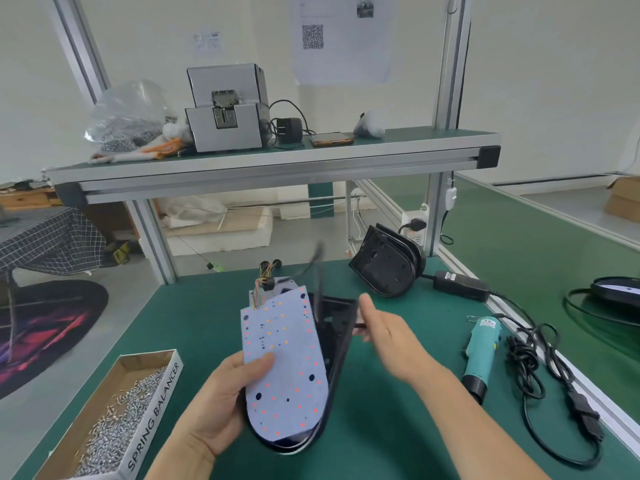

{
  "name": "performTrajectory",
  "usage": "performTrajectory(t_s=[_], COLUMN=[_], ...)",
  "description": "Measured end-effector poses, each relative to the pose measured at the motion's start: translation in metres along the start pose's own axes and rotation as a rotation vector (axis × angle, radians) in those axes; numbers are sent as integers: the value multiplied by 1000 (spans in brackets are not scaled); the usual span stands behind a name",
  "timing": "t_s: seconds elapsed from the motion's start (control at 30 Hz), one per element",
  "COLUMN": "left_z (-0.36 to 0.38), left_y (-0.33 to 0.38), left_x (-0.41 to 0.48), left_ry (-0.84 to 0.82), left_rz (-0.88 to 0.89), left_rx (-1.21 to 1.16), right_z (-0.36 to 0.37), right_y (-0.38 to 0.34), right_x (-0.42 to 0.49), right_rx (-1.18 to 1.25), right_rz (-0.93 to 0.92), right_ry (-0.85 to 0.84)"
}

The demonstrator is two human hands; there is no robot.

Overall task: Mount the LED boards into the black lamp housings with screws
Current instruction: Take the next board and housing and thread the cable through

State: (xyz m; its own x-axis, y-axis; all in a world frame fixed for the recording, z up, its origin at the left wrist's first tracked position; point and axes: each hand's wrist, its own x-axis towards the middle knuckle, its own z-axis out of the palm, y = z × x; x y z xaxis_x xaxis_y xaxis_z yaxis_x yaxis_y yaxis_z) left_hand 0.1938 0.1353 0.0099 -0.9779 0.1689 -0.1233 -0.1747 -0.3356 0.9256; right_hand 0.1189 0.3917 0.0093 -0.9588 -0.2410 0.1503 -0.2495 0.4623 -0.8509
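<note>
A white LED board [284,362] with red and orange dots and a bundle of coloured wires at its top lies tilted over an open black lamp housing [337,344] on the green table. My left hand [221,400] grips the board and the housing together at their lower left, thumb on the board's face. My right hand [384,336] is at the housing's right edge and pinches a thin black cable [320,271] that runs up from the housing. More black housings [388,263] are stacked upright at the back.
A cardboard box of screws [121,420] sits at the front left. A teal electric screwdriver [481,351] with a coiled black cord [540,368] and power adapter [460,285] lies to the right. A shelf [277,161] overhead carries a screw feeder machine [227,112].
</note>
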Motion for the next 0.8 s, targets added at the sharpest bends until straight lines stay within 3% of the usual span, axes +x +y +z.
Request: performTrajectory(t_s=[0.07,0.1,0.17,0.2,0.27,0.37,0.43,0.5,0.63,0.7,0.8], left_z=[-8,-12,-20,-23,-26,-23,-14,-4,5,4,-2], left_y=[8,11,17,19,23,24,21,18,20,22,21], left_x=[-3,-4,-6,-8,-12,-16,-17,-15,-13,-14,-16], left_ry=[34,59,98,103,72,-52,-115,-154,-221,-238,-199], left_rz=[53,79,111,109,78,14,-17,-35,-40,-31,-16], left_rx=[-21,-41,-65,-54,17,175,268,329,389,392,340], right_z=[-11,-16,-27,-31,-35,-37,-36,-36,-38,-39,-42], right_y=[23,35,49,51,46,5,-46,-99,-178,-199,-204], right_x=[4,6,9,9,12,21,23,25,36,41,42], right_rx=[-756,-1017,-1193,-1132,-966,-619,-173,83,-322,-572,-679], right_rz=[-43,-6,268,408,439,116,-95,-238,-526,-564,-550], right_ry=[-24,-84,-154,-142,-47,92,180,129,-80,-150,-192])
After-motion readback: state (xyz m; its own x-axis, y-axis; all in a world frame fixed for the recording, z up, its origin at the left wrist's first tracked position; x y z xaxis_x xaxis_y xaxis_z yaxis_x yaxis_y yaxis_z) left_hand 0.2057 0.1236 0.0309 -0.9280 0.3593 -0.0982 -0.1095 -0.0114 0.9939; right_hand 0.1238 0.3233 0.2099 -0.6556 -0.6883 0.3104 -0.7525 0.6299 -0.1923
